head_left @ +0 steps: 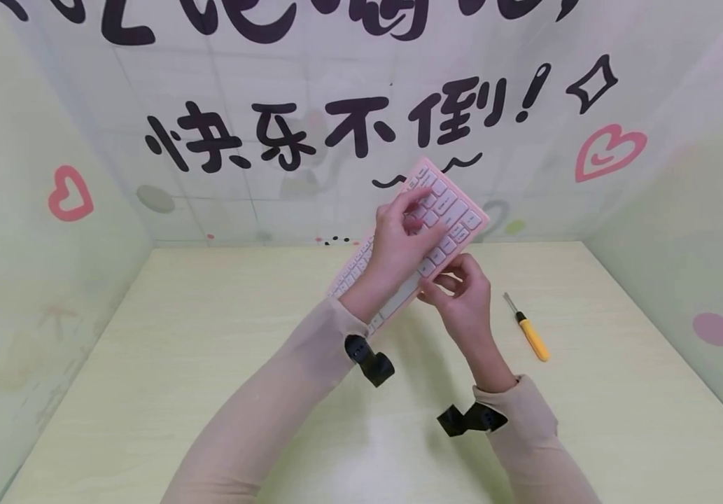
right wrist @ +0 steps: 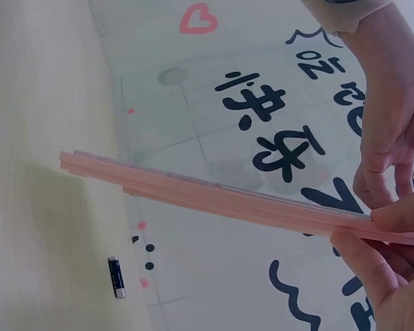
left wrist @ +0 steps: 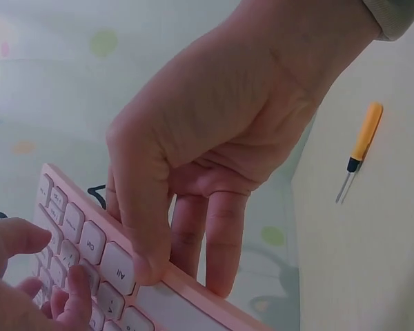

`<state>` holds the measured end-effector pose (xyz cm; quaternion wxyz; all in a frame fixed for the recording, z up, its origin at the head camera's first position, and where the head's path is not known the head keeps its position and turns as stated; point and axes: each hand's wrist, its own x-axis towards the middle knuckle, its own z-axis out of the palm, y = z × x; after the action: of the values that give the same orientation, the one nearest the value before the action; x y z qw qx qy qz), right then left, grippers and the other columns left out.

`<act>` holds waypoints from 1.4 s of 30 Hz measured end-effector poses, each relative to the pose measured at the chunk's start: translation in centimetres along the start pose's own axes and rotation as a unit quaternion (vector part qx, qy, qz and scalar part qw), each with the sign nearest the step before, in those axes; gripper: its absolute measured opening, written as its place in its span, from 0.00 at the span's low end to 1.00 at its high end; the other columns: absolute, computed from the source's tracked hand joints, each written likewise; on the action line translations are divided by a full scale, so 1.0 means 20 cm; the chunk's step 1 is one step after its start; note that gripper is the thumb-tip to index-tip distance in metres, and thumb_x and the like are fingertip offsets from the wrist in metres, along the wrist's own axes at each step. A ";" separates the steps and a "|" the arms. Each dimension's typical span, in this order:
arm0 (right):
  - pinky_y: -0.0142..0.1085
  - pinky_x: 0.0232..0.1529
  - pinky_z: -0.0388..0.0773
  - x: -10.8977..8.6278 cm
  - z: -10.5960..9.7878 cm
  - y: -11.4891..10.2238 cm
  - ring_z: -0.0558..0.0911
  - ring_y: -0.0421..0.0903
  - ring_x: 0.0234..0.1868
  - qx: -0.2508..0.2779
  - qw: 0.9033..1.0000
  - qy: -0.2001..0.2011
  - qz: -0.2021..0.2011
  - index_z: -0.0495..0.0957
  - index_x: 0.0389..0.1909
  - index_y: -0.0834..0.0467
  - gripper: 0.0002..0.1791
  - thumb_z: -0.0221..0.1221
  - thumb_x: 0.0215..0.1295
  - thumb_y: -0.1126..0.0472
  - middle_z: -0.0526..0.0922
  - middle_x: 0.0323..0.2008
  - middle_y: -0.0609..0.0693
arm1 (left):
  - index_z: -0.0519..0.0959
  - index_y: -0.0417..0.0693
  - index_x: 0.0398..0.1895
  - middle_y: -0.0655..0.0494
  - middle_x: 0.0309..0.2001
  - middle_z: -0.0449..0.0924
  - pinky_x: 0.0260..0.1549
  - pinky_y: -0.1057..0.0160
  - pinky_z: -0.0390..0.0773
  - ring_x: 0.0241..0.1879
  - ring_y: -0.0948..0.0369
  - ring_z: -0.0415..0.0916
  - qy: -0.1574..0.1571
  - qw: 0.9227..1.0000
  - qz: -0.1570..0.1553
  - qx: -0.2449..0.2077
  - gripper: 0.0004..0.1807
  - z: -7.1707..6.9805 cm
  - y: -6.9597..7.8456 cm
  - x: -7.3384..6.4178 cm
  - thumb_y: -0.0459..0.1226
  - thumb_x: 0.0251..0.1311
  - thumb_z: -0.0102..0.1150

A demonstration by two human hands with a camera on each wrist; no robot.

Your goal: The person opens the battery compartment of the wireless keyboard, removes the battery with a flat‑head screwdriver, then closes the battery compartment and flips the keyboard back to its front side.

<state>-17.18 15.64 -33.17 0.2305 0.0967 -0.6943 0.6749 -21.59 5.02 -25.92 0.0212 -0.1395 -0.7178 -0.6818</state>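
Pink keyboard, tilted, off table

Both forearms, in beige sleeves, reach forward and converge over the table, each with a black camera strapped at the wrist. The left hand is raised higher, palm down, fingers curled, the index finger stretched forward and pressing. The right hand sits just below and beside it, pinching with the thumb on top and the fingers straight underneath.
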 end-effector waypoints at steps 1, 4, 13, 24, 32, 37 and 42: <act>0.38 0.29 0.79 0.00 0.00 0.00 0.82 0.42 0.34 0.007 1.000 0.002 0.006 0.66 0.45 0.73 0.18 0.56 0.53 0.80 0.73 0.37 0.56 | 0.70 0.55 0.59 0.55 0.49 0.61 0.36 0.69 0.75 0.43 0.62 0.66 -0.002 1.000 -0.001 0.001 0.27 0.00 -0.01 0.00 0.33 0.55 0.62; 0.38 0.29 0.79 0.00 0.00 0.01 0.82 0.43 0.34 0.026 0.999 0.006 0.022 0.66 0.46 0.72 0.17 0.56 0.54 0.79 0.73 0.37 0.56 | 0.71 0.55 0.59 0.55 0.48 0.62 0.37 0.70 0.74 0.44 0.61 0.65 -0.011 1.000 -0.005 0.006 0.26 0.00 -0.03 0.01 0.33 0.55 0.61; 0.40 0.29 0.79 0.01 -0.03 0.03 0.83 0.45 0.34 0.078 0.996 0.015 0.031 0.67 0.44 0.71 0.16 0.56 0.55 0.80 0.74 0.36 0.56 | 0.73 0.51 0.55 0.56 0.47 0.68 0.43 0.68 0.73 0.45 0.61 0.70 -0.047 0.998 -0.018 0.027 0.22 -0.04 -0.12 0.03 0.34 0.56 0.60; 0.40 0.30 0.79 0.01 -0.06 0.03 0.83 0.47 0.34 0.123 0.991 0.034 0.030 0.68 0.42 0.68 0.16 0.56 0.53 0.81 0.75 0.35 0.57 | 0.74 0.48 0.52 0.55 0.44 0.72 0.41 0.69 0.74 0.43 0.61 0.73 -0.054 0.997 -0.039 0.038 0.19 -0.12 -0.20 0.00 0.32 0.55 0.60; 0.40 0.28 0.79 0.02 -0.09 0.02 0.82 0.48 0.32 0.162 0.985 0.052 0.015 0.70 0.41 0.68 0.15 0.56 0.52 0.82 0.76 0.34 0.58 | 0.75 0.45 0.49 0.52 0.42 0.74 0.40 0.68 0.75 0.41 0.58 0.74 -0.038 0.997 -0.056 0.032 0.18 -0.19 -0.27 -0.03 0.30 0.54 0.60; 0.39 0.27 0.79 0.03 -0.11 0.02 0.82 0.48 0.31 0.181 0.981 0.070 0.005 0.70 0.40 0.69 0.14 0.56 0.52 0.82 0.76 0.33 0.58 | 0.76 0.44 0.48 0.50 0.41 0.74 0.38 0.67 0.76 0.40 0.57 0.74 -0.031 0.997 -0.063 0.034 0.16 -0.24 -0.31 -0.06 0.29 0.54 0.60; 0.39 0.26 0.79 0.05 -0.12 0.02 0.82 0.49 0.30 0.214 0.973 0.083 -0.009 0.70 0.39 0.70 0.13 0.55 0.53 0.82 0.76 0.33 0.59 | 0.77 0.44 0.47 0.50 0.41 0.75 0.39 0.66 0.76 0.40 0.57 0.74 -0.018 0.996 -0.077 0.033 0.16 -0.29 -0.35 -0.08 0.29 0.54 0.60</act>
<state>-17.68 18.24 -33.13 0.2675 0.0936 -0.5110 0.8115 -22.56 -1.15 -32.79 -0.0398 -0.0948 -0.7490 -0.6546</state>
